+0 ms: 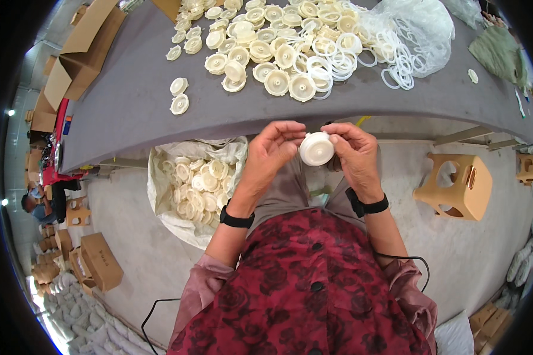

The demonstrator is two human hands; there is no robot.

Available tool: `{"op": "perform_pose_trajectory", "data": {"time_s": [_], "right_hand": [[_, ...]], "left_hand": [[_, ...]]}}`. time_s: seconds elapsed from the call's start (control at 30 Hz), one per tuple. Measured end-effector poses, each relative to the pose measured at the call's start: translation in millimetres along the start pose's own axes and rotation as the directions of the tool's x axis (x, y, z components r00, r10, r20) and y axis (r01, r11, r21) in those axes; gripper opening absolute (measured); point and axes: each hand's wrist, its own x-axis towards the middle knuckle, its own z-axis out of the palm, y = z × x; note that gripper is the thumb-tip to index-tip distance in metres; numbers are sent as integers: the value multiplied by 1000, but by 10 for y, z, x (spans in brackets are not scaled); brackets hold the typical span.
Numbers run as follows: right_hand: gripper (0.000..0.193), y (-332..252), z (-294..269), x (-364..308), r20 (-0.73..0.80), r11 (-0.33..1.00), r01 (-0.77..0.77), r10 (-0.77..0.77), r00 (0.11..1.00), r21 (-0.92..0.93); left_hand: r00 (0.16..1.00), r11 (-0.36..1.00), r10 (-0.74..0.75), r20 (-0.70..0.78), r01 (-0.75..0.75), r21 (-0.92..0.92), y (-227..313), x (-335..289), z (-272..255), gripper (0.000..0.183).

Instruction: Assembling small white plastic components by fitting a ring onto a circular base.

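Observation:
Between my two hands, just in front of the table edge, is a round cream plastic lid [317, 149] with its face turned up toward me. My right hand [355, 152] pinches its right rim, thumb on the face and fingers behind. At the left rim, the fingertips and thumb of my left hand [272, 151] close on the edge. Heaped on the table are several similar lids [260, 50] beside a pile of translucent white sealing rings [337, 62]. Two lids [179, 96] lie apart to the left.
The grey-covered table [130, 112] spans the front. Below it, at left, stands an open white sack [160, 201] full of lids. A clear plastic bag [426, 29] lies at the back right. A tan stool [477, 186] is on the floor; cardboard boxes [100, 260] stand left.

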Motion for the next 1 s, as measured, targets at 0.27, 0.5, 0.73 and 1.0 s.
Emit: {"op": "perform_pose_trajectory", "data": {"time_s": [0.27, 0.5, 0.73, 1.0], "right_hand": [[23, 54, 65, -139, 27, 989, 121, -119, 992, -88], [18, -78, 67, -126, 204, 865, 221, -141, 969, -450], [22, -72, 57, -98, 195, 918, 84, -8, 981, -388], [21, 33, 83, -147, 175, 971, 183, -156, 972, -151]], "left_hand": [[996, 989, 31, -81, -42, -144, -324, -162, 2, 42], [994, 972, 103, -33, -93, 214, -198, -256, -86, 32], [977, 862, 95, 191, -177, 474, -52, -228, -149, 25], [998, 997, -11, 64, 6, 71, -16, -177, -18, 34]]}}
